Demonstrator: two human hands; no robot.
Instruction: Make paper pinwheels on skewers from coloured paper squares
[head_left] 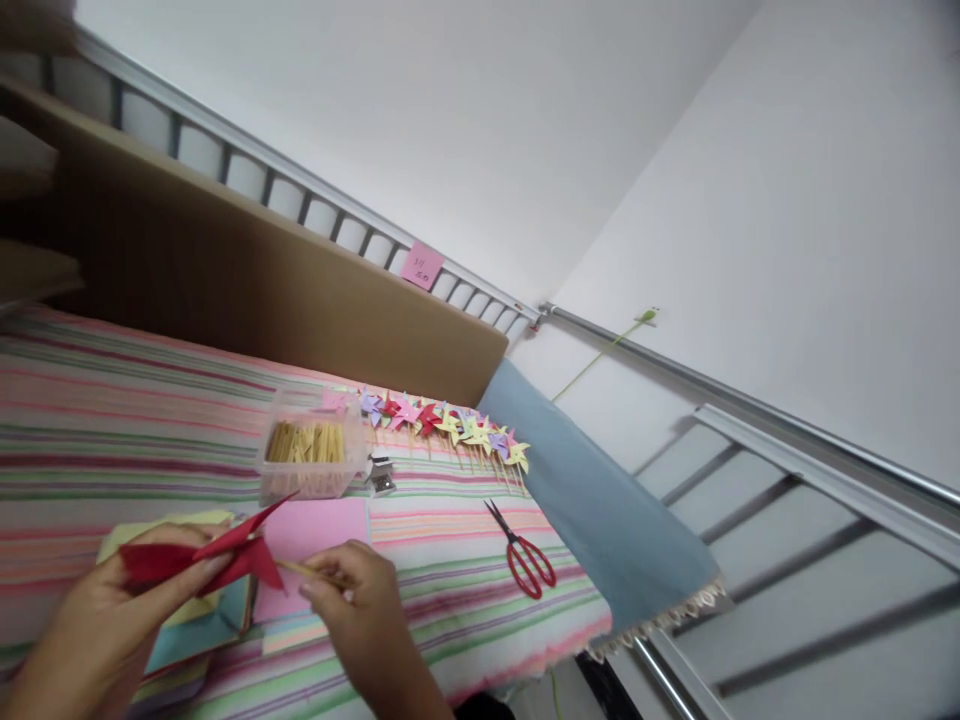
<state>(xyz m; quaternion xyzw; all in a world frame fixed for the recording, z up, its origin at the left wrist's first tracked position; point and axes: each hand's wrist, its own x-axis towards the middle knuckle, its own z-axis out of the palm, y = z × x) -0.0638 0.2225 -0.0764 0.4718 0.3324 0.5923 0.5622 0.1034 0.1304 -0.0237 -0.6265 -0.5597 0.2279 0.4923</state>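
Note:
My left hand [112, 610] is closed on a folded red paper pinwheel [217, 555], thumb and fingers pinching its blades. My right hand [352, 590] pinches a thin wooden stick [300, 569] whose tip meets the back of the red pinwheel. Both hands hover low over a pink paper sheet [322, 530] and a stack of coloured paper [187, 625] on the striped cloth [112, 420].
A clear plastic box of wooden sticks [311, 455] stands behind the pink sheet, a small metal stapler [381, 475] beside it. Several finished pinwheels [450, 425] lie in a row. Red scissors [525, 555] lie to the right. A blue cloth [600, 500] hangs over the bed rail.

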